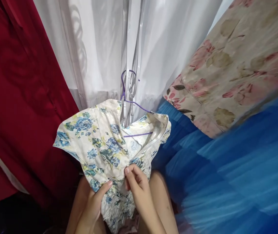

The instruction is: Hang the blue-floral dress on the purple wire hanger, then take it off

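Observation:
A white dress [85, 139] with blue roses and yellow-green leaves hangs on a thin purple hanger [139, 106]. Its back or front opening gapes from the neckline down, and a zipper-like edge [151, 143] runs along the right side of it. At the bottom of that opening my right hand [137, 182] pinches the fabric between thumb and fingers; any pull tab there is hidden. My left hand [96, 200] grips the waist of the dress on the left, its thumb on top and the other fingers behind the cloth. Below the waist the skirt part is bunched.
The hanger's hook sits at a white metal strip [130, 48] in front of a white curtain [95, 48]. Red fabric [26, 81] hangs at left. On the right are a beige floral cloth [217, 81] and blue layered tulle [222, 172]. My bare legs [162, 198] are underneath.

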The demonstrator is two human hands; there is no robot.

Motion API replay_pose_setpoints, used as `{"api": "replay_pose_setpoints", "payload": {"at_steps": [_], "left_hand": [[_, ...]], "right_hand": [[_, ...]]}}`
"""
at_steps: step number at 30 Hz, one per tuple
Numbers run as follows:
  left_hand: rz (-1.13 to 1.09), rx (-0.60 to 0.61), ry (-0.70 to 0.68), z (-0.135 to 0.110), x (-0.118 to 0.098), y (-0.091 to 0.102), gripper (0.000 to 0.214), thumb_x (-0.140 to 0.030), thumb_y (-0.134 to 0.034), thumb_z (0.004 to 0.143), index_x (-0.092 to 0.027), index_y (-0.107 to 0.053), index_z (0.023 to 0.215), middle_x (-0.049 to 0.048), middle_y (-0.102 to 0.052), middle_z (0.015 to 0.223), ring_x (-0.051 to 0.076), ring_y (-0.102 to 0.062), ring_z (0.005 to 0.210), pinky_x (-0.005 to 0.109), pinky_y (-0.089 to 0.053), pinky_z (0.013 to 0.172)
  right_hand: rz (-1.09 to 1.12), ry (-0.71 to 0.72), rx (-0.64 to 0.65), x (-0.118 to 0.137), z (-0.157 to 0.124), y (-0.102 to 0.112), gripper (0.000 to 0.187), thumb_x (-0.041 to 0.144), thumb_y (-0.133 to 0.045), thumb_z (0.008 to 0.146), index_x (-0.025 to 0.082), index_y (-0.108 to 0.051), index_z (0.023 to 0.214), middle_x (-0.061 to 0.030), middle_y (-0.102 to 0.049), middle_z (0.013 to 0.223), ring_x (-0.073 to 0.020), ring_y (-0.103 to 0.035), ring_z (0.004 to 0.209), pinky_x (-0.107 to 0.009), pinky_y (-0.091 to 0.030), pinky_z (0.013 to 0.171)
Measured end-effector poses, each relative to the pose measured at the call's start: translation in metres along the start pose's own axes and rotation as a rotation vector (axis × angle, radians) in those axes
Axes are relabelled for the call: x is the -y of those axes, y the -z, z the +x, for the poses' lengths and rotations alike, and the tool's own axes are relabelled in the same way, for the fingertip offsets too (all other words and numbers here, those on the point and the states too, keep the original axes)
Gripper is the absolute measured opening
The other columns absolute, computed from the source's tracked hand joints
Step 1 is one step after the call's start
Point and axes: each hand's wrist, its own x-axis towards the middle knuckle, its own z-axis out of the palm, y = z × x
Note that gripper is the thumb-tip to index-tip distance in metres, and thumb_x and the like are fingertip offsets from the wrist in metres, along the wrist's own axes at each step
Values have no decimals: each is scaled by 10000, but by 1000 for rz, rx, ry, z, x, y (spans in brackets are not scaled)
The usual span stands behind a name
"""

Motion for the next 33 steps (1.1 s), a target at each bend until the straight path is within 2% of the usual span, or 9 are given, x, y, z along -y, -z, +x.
{"api": "replay_pose_setpoints", "payload": {"at_steps": [5, 8, 15, 17, 19, 21, 26, 29, 33], "left_hand": [[16, 46, 0, 2, 15, 10, 688, -322, -843, 593, -150, -672, 1237, 103, -760, 1052, 364, -650, 1139, 468, -490, 1025], [55, 47, -5, 0, 22, 17, 683, -326, -830, 617, -154, -655, 1254, 103, -761, 1033, 355, -652, 1131, 464, -481, 1028], [90, -26, -108, 9, 25, 21, 623, -322, -783, 684, -178, -605, 1263, 114, -724, 1115, 336, -641, 1155, 439, -510, 982], [131, -122, -286, 16, 19, 23, 619, -305, -780, 712, -221, -567, 1287, 114, -668, 1238, 307, -616, 1190, 414, -505, 987], [207, -258, -595, 22, 13, 27, 636, -275, -796, 718, -250, -533, 1296, 108, -597, 1324, 274, -577, 1223, 383, -482, 1007], [353, -294, -835, 24, 11, 28, 567, -254, -788, 745, -245, -546, 1257, 99, -591, 1284, 245, -575, 1188, 355, -473, 999], [743, 197, -787, 15, 21, 14, 250, -206, -630, 887, -221, -622, 1136, 64, -666, 1094, 201, -645, 1016, 309, -516, 900], [713, 209, -830, 11, 30, 2, 39, -193, -582, 911, -196, -621, 916, 15, -646, 833, 158, -638, 790, 248, -520, 734], [742, 286, -872, 10, 34, -4, 85, -193, -575, 928, -192, -582, 843, 0, -605, 759, 140, -612, 724, 228, -500, 690]], "right_hand": [[-99, 7, -123, 10, -2, 5, 390, 528, -558, 947, 209, -499, 731, 47, -457, 551, -111, -400, 511, -242, -297, 500], [-160, 33, -106, 15, 0, 7, 450, 532, -527, 960, 210, -470, 652, 32, -471, 545, -116, -422, 518, -251, -320, 513], [33, -33, -15, 6, 7, 11, 383, 504, -625, 905, 207, -499, 699, 62, -457, 473, -88, -343, 437, -245, -231, 465], [72, -24, -68, 4, 6, 14, 367, 480, -656, 889, 204, -510, 696, 64, -454, 479, -83, -334, 445, -245, -221, 472], [108, -18, -118, 4, 4, 14, 377, 466, -682, 872, 202, -501, 671, 70, -429, 473, -76, -311, 446, -246, -199, 477], [115, -32, -109, 5, 1, 10, 403, 467, -701, 854, 200, -491, 638, 75, -401, 461, -69, -286, 442, -247, -178, 475], [113, -121, 15, 9, -8, -10, 394, 476, -705, 841, 187, -529, 639, 65, -431, 444, -69, -310, 416, -240, -202, 455], [144, -163, 30, 13, -10, -12, 371, 465, -710, 835, 176, -560, 657, 55, -469, 438, -72, -343, 401, -237, -224, 455], [222, -143, -41, 37, 13, 3, 335, 401, -742, 808, 165, -581, 632, 78, -410, 409, -56, -280, 405, -239, -190, 463]]}}
